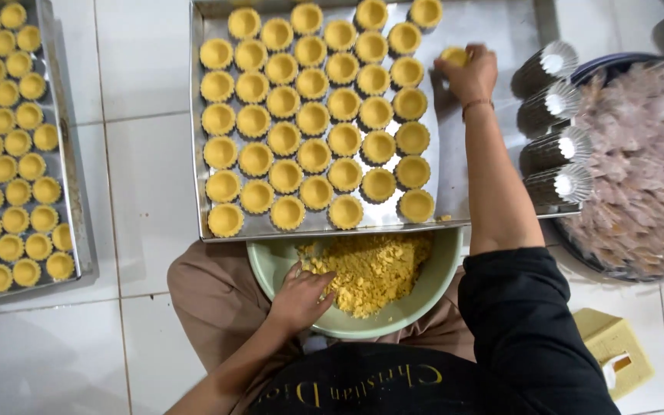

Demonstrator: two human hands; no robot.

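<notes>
Head view, looking straight down: I see a metal tray (493, 31) of small yellow pastry shells in rows, its near edge overlapping a pale green bowl (270, 265) that rests on my lap. The tray's right strip is bare metal, the only open room on it. My right hand (470, 74) reaches over that strip near the far edge, fingers closed around one pastry shell (455, 55), just beside the last column. My left hand (300, 296) lies in the bowl, fingers slightly spread and curled, touching yellow crumbly dough (370, 270). Right of the tray, stacked fluted metal cups (555, 123) lie on their sides, touching a big basin of pale wrappers (647, 161). A second full tray (71, 192) sits well apart to the left. Everything rests on a white tiled floor (147, 184), with a yellow box (616, 350) near my right side.
</notes>
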